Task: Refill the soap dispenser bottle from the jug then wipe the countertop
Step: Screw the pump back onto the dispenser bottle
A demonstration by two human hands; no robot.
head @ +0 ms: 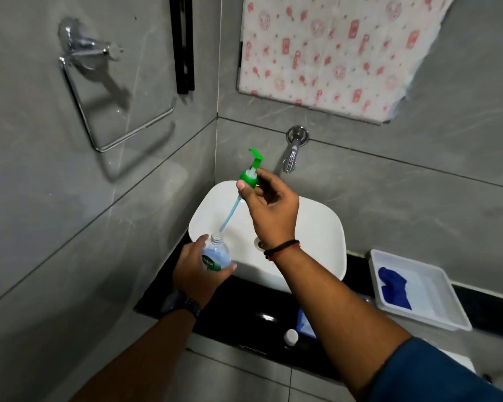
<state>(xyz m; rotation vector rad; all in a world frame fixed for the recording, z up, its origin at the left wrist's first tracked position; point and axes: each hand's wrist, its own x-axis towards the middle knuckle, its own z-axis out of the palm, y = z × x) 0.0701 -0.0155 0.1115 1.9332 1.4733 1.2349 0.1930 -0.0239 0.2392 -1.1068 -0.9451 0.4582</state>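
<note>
My left hand (196,272) grips a clear soap dispenser bottle (215,255) with a green label, held at the left front rim of the white basin (323,227); its neck is uncapped. My right hand (269,203) holds the green pump head (251,169) lifted above the basin, its pale tube (230,211) slanting down with the tip just over the bottle mouth. A white-capped container (291,336) with a blue body, perhaps the jug, peeks out under my right forearm on the black countertop (244,311).
A white tray (436,303) holding a blue cloth (394,288) sits on the counter right of the basin. A chrome tap (292,153) juts from the grey tiled wall above the basin. A towel ring (111,111) hangs on the left wall.
</note>
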